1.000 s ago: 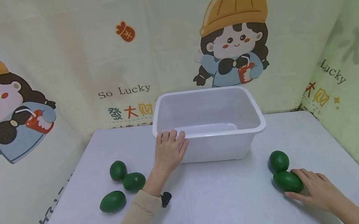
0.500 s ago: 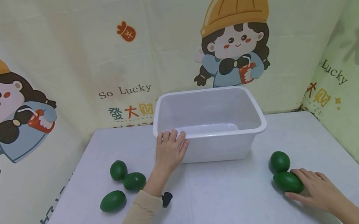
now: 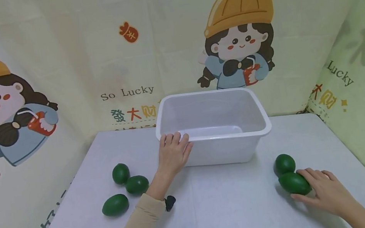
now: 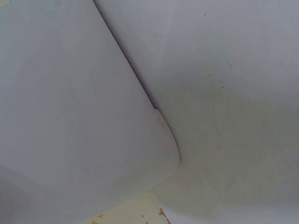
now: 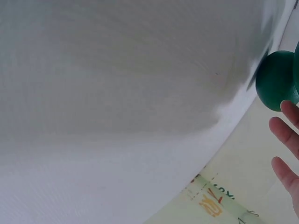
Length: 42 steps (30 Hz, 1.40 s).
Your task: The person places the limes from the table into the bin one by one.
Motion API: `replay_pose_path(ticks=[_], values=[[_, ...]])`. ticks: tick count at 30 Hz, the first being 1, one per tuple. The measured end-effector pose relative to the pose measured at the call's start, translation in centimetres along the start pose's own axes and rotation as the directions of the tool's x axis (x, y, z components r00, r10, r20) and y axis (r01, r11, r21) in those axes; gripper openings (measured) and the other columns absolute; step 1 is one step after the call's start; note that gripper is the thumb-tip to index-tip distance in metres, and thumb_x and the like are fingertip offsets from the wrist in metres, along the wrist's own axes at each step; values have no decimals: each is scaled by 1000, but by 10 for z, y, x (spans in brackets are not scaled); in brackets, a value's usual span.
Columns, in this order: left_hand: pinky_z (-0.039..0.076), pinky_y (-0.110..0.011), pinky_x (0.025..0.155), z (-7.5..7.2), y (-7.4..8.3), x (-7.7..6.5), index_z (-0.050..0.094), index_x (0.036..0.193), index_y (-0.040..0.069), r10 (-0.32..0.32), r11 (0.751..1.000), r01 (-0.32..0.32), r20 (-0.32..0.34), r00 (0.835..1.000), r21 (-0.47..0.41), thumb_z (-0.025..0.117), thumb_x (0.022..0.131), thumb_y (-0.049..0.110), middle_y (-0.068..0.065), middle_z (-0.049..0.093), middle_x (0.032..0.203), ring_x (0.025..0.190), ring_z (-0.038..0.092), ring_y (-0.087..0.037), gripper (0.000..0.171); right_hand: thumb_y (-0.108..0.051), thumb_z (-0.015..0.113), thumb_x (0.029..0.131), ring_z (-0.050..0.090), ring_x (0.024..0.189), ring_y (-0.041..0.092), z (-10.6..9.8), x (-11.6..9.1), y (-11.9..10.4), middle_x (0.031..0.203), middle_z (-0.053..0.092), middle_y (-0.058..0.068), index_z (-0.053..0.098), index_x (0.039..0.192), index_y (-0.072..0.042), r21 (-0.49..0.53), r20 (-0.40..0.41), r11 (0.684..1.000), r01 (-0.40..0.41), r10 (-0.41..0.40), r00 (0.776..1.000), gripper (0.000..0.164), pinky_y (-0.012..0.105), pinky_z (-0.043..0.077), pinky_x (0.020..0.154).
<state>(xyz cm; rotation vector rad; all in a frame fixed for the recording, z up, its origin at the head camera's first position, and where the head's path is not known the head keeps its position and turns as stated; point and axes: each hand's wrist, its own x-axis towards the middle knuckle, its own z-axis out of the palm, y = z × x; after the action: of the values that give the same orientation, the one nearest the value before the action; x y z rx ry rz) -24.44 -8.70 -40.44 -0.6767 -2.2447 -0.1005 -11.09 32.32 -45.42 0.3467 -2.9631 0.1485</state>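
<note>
My left hand grips the near-left rim of a white plastic basin, fingers hooked over the edge and thumb outside. My right hand holds a smooth dark green oval fruit between thumb and fingers at the right of the table; a shadow shows under it. Just behind is a second green fruit, overlapped by the held one in the head view. The right wrist view shows green fruit beside the fingertips. In the left wrist view only the basin wall and table appear, without the hand.
Three more green fruits lie left of the left forearm: one at the back, one beside the wrist and one nearer. A small black object shows at the left cuff. Printed cloth hangs behind the white table.
The right hand and the green fruit in it have shifted slightly to the right and up. The left hand stays on the basin rim.
</note>
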Motion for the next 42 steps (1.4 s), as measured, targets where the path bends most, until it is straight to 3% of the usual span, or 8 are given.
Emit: replay_pose_path(ticks=[10,21,42], values=[[31,-40,82,-1,0,0,53,102,15,2,1000,-2,-12,1000,-5,14,98,43,-4,45,92,86,40,-24,48,-58,70,64,53,94,37,-11,6,0,104,58,19,54,109,-3,-8,-81,999,31,-32,996,74,56,33,83],[31,-40,80,0,0,0,52,100,14,12,1000,-12,-45,999,-2,16,98,42,-4,44,90,84,40,-24,46,-51,75,61,53,89,37,-27,19,4,99,58,15,53,106,-5,-5,-208,996,94,-93,974,67,55,32,80],[31,-41,82,-1,0,3,53,100,14,-19,1000,19,-20,1000,-24,15,98,42,-5,47,90,86,41,-24,47,-49,73,63,51,89,33,-60,41,0,100,55,12,52,106,-6,-18,-262,988,152,-151,953,65,52,30,83]])
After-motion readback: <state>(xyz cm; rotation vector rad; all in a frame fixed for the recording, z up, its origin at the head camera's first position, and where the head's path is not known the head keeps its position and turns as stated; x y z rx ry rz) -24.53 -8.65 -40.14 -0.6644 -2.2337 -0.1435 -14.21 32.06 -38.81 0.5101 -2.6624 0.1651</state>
